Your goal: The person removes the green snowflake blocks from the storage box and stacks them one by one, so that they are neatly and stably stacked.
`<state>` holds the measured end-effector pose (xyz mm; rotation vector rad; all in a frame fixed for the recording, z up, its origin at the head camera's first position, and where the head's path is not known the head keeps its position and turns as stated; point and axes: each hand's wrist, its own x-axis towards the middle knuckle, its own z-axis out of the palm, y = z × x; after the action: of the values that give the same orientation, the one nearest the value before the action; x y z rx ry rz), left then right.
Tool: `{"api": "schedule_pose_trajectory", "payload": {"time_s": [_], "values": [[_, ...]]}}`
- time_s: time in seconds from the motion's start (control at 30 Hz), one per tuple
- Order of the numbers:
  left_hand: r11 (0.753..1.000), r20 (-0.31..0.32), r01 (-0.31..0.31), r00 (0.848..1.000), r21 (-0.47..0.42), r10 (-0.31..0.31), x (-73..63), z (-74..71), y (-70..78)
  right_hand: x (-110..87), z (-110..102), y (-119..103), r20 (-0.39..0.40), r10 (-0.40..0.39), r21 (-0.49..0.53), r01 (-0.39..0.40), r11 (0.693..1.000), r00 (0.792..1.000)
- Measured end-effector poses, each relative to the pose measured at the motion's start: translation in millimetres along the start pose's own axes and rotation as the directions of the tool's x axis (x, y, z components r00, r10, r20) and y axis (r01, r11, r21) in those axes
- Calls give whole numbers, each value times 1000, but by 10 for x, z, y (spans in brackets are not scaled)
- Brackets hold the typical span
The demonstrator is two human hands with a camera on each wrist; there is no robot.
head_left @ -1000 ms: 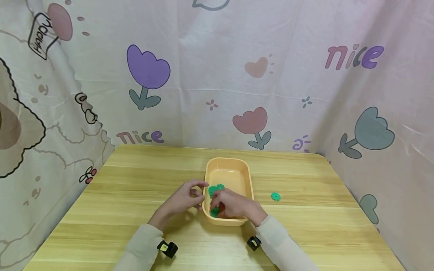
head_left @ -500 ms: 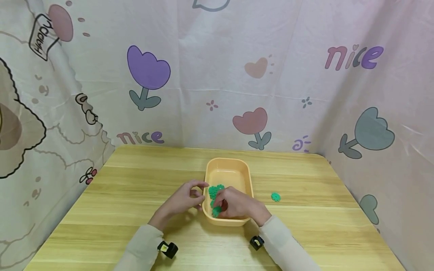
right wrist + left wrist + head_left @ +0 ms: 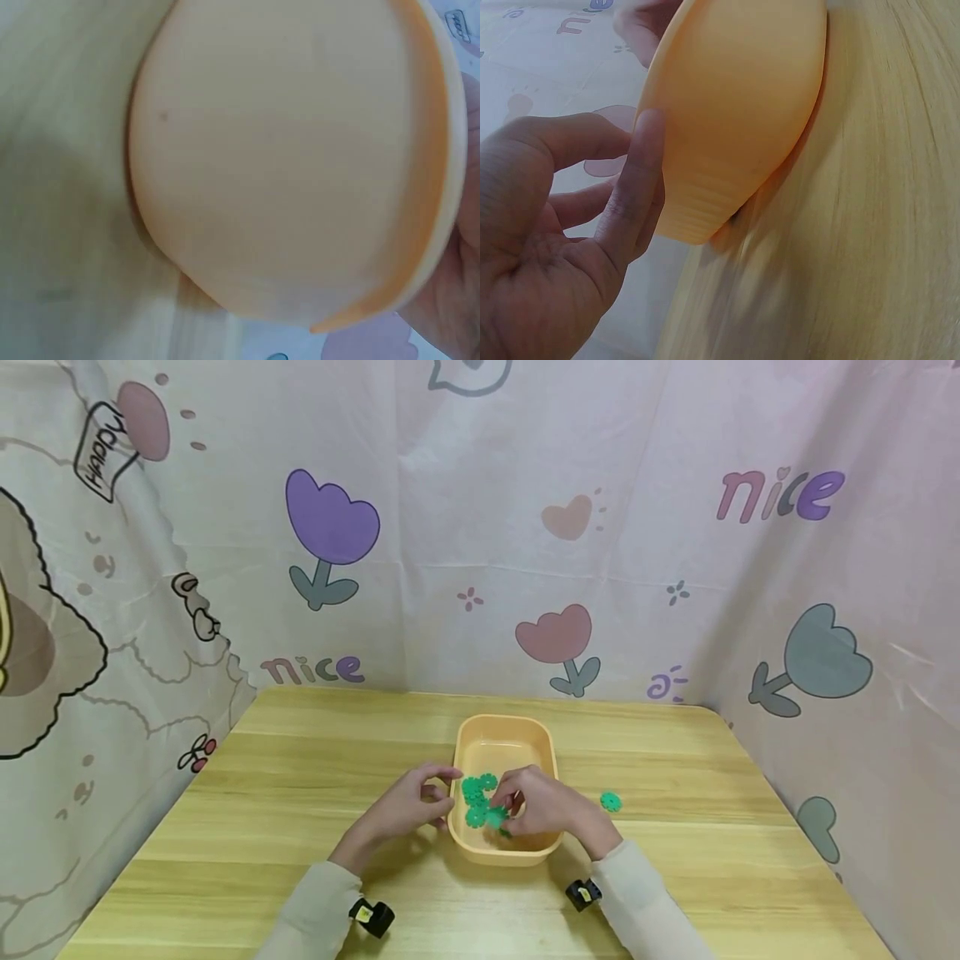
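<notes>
An orange-yellow plastic tray (image 3: 504, 858) sits on the wooden table. Several green notched snowflake discs (image 3: 474, 790) lie along its left side. My left hand (image 3: 408, 802) holds the tray's left rim; in the left wrist view its thumb and a finger meet at the edge of the tray wall (image 3: 735, 90). Inside the tray, my right hand (image 3: 546, 802) pinches a green snowflake disc (image 3: 495, 817), which is blurred. In the right wrist view the tray's outer wall (image 3: 285, 150) hides the fingertips, and only part of the right hand (image 3: 442, 285) shows beyond the rim.
One loose green snowflake disc (image 3: 611, 802) lies on the table (image 3: 675, 860) to the right of the tray. Printed cloth (image 3: 465, 485) hangs behind the table and at both sides. A small black camera (image 3: 372, 917) is on the left wrist, another (image 3: 583, 894) on the right.
My right hand has shifted right inside the tray, drawing a green disc away from the left wall and uncovering more discs. My left hand keeps its place. The head view has tilted slightly.
</notes>
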<state>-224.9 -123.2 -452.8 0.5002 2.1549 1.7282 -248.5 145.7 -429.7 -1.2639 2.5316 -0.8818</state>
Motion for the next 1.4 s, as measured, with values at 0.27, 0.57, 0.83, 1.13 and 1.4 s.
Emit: {"api": "schedule_pose_trajectory", "payload": {"time_s": [0.27, 0.57, 0.83, 1.13, 1.4], "values": [[1000, -12, 3, 1000, -6, -3, -15, 7, 6, -97, -136, 26, -53, 25, -20, -26, 999, 998], [1000, 0, -8, 1000, -2, 8, -26, 14, 13, -242, -271, 72, -113, 33, -33, -37, 999, 993], [1000, -6, 4, 1000, 3, -4, -31, 15, 41, -371, -368, 145, -185, 45, -44, -55, 998, 982], [1000, -10, 4, 1000, 11, -4, -25, 9, 32, -545, -494, 228, -241, 128, -21, -137, 990, 962], [1000, -10, 5, 1000, 7, -5, -26, 12, 31, -754, -591, 367, -296, 198, 2, -207, 978, 934]]}}
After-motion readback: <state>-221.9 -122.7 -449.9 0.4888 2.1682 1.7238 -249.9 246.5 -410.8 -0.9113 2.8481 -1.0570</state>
